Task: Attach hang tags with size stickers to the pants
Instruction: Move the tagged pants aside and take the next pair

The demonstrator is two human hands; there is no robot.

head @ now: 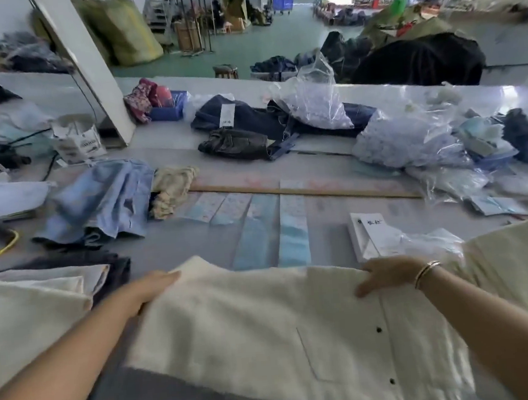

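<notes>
A cream-white pair of woven cotton pants is spread flat across the near edge of the grey work surface, its far hem held at both corners: the left hand has fingers tucked under the cloth and the thumb over it, while the right hand is curled over the edge, gripping it. No tag is seen fastened to this garment, so the attaching is judged not yet begun for it. Just beyond the pants, a row of pale blue paper hang tags is laid out, and a white packet of tags in clear plastic lies beside the right hand. Folded cream garments are stacked left of the pants; whether these are tagged cannot be told. Farther beyond the pants, a long wooden ruler, dark denim jeans and clear plastic bags are scattered. A green-floored workshop is seen behind.
</notes>
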